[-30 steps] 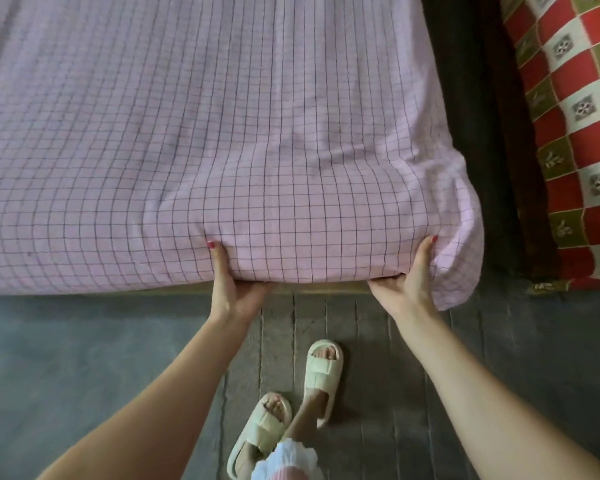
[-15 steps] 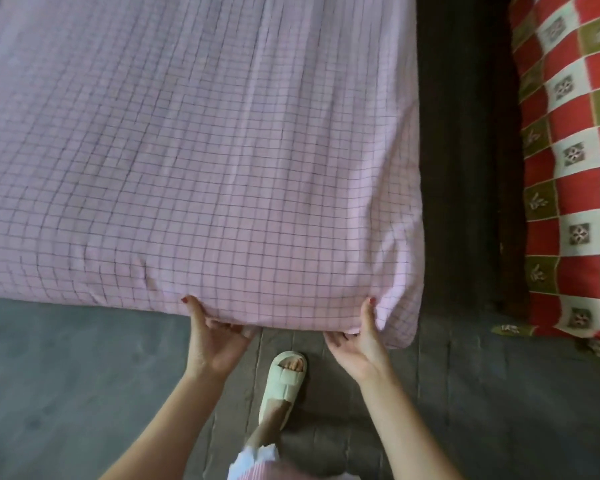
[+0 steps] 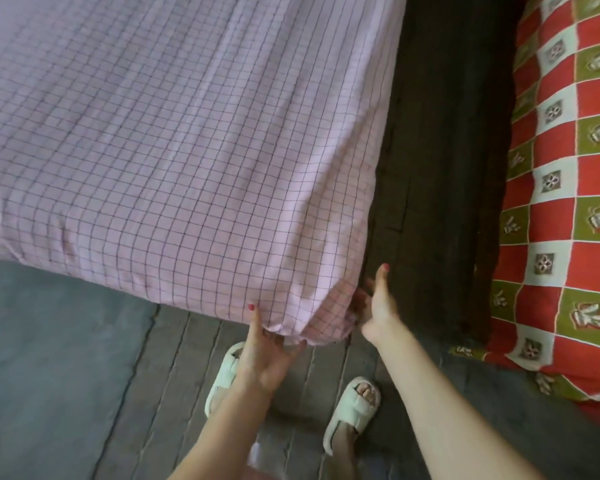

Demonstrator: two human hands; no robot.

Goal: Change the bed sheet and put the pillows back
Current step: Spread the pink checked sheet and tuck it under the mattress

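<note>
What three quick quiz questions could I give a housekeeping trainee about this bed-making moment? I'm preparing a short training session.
1. True or false: the left hand is at the bottom edge of the pink checked sheet, near the bed's corner.
2. Where is the right hand? A) flat on top of the bed B) at the side of the corner, next to the dark gap C) on the red patterned cover
3. Fill in: the person wears pale ____ on a wooden floor.

Key: 1 true; 2 B; 3 slippers.
</note>
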